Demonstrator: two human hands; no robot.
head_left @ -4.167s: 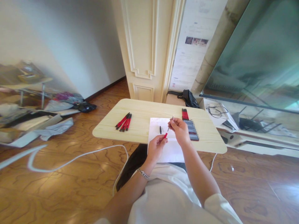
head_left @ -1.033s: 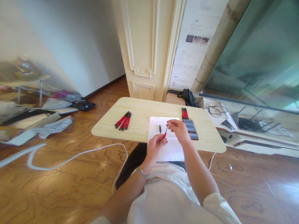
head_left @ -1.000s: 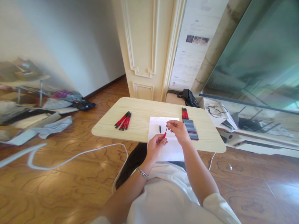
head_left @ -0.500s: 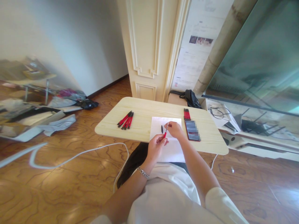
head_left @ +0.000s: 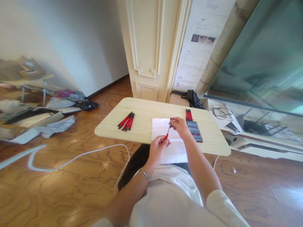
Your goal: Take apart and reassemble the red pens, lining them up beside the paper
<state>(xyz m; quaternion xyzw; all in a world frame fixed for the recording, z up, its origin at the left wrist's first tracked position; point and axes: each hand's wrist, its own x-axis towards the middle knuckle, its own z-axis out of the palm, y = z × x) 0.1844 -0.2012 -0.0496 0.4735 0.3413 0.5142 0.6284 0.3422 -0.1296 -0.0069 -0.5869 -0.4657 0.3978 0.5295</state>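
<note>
My left hand (head_left: 158,148) pinches the red barrel of a pen (head_left: 167,135) over the white sheet of paper (head_left: 161,126). My right hand (head_left: 179,126) is closed on a small black pen tip piece (head_left: 170,124), held at the upper end of the barrel. A bundle of red and black pens (head_left: 126,121) lies on the left of the small wooden table (head_left: 142,110). A second group of red pens (head_left: 188,114) lies at the back right, beside a dark phone (head_left: 195,131).
A white cable (head_left: 78,156) runs over the wooden floor at the left. Clothes and boxes (head_left: 35,116) lie on the floor at far left. A black bag (head_left: 193,99) sits behind the table. A glass-fronted unit with routers and wires (head_left: 255,126) stands at the right.
My right hand picked the small black piece up off the paper and brought it to the top of the red barrel. The inner refill has gone into the barrel.
</note>
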